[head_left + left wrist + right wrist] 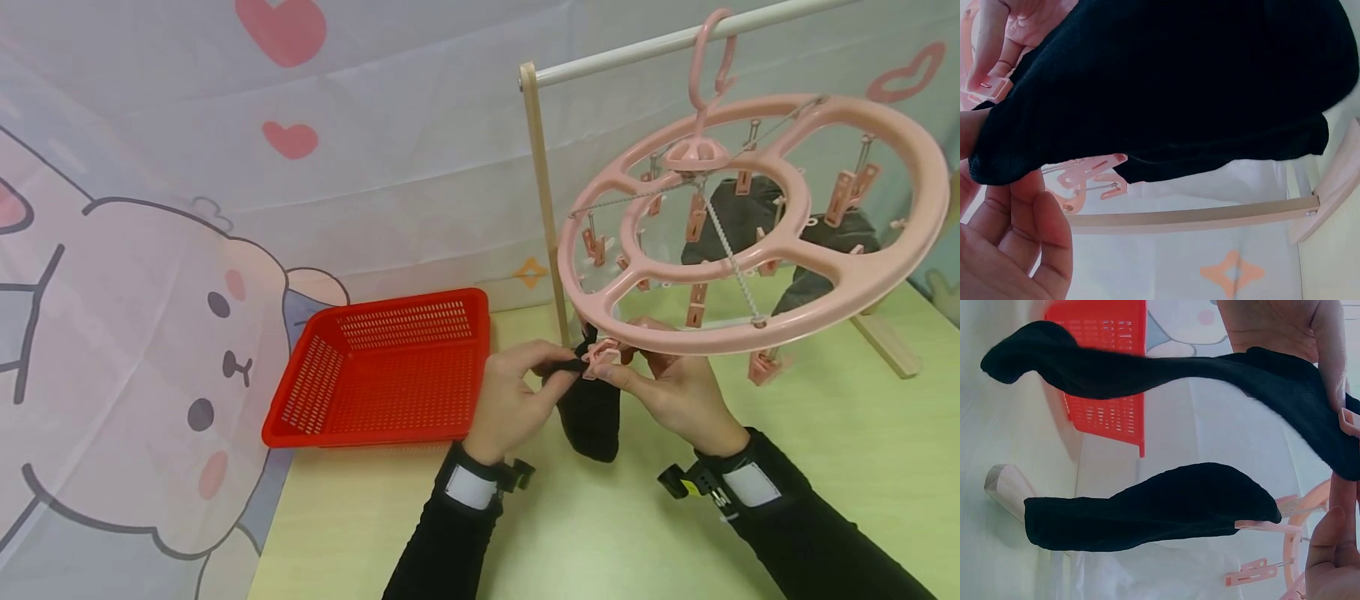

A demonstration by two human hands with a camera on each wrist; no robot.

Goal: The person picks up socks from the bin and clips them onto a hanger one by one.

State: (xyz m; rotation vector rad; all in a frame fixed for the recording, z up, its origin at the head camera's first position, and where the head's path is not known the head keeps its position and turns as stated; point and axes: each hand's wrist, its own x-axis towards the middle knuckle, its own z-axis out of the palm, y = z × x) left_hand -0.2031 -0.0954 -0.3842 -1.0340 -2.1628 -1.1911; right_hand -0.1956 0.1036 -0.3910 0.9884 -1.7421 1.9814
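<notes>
My left hand pinches the upper end of a black sock, which hangs down below the fingers. My right hand pinches a pink clothespin at the near left rim of a round pink drying hanger. In the right wrist view, the clothespin's end meets the sock's upper edge; whether it bites the cloth I cannot tell. A second black sock hangs from another clip just behind the held one.
A red basket stands on the table to the left. The hanger's hook hangs on a white rod with a wooden post. Dark grey cloth pieces hang at the hanger's far side, among several free clothespins.
</notes>
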